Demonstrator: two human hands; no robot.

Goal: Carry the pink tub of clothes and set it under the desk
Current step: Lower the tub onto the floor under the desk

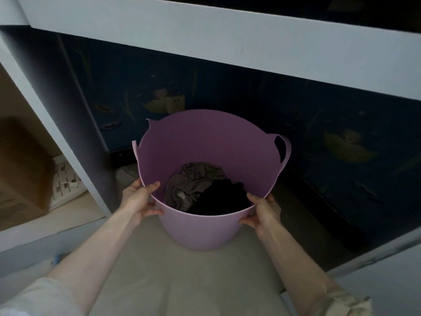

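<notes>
We've got the tub (200,226) by its near rim, one grip each side. Left grip (139,199) is closed on the rim at near-left: thumb hooked inside, fingers wrapped under the lip outside. Right grip (262,213) is closed on the rim at near-right, same way, thumb over the edge & fingers outside. So the tub sits betw. our two grips, straight ahead, upright.

Inside, at the bottom: clothes (193,185), a crumpled grey piece on the left & a black piece (218,199) on the right, touching each other. Far-right rim has a loop handle (284,149); the far-left rim shows a notched, broken-looking edge.

Tub's base is over a pale floor (182,281); can't tell if it's touching or just above. It's at the mouth of the opening under the counter (205,26), whose white front edge runs across the top of view. A white upright panel (45,103) stands at left, near the tub's left side.

Behind the tub, the wall under the counter is dark blue w/ pale printed shapes, and a wall socket (175,103) shows just above the tub's far rim. Left of the panel, a brown box (22,165) sits in a separate bay, w/ a white perforated item (66,179) beside it. Light sleeves are pushed up both forearms.
</notes>
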